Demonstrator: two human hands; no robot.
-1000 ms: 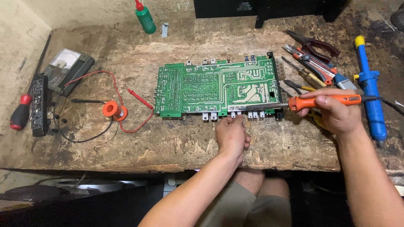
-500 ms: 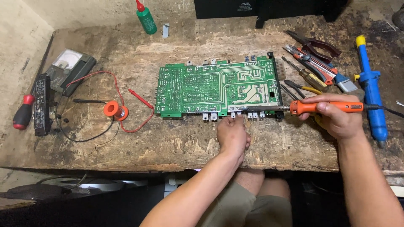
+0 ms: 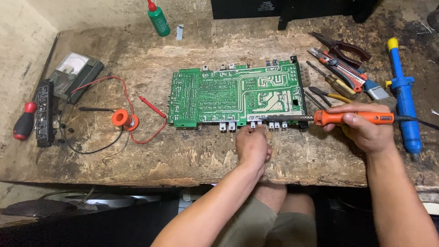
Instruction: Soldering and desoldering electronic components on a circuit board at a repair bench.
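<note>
The green circuit board (image 3: 235,97) lies flat on the worn wooden counter (image 3: 192,151), its long axis running left to right. The orange-handled soldering iron (image 3: 354,118) lies almost level along the board's near edge, tip pointing left at the near right corner of the board, cord trailing off to the right.

The right hand (image 3: 361,128) wraps the iron's handle from the near side, fingers curled shut around it, wrist and forearm coming up from the lower right. The left hand (image 3: 251,144) reaches straight up from the near edge of the counter, its fingers pressed together and pinching a small metal-tabbed part (image 3: 256,123) that sticks out of the board's near edge.

Left of the board lie an orange solder spool (image 3: 121,118) and red probe leads (image 3: 146,107); farther left a meter (image 3: 75,75). Right of the board crowd pliers (image 3: 340,48), screwdrivers (image 3: 331,82) and a blue desoldering pump (image 3: 404,100). Between the board's near edge and the counter's front edge the wood is bare.
</note>
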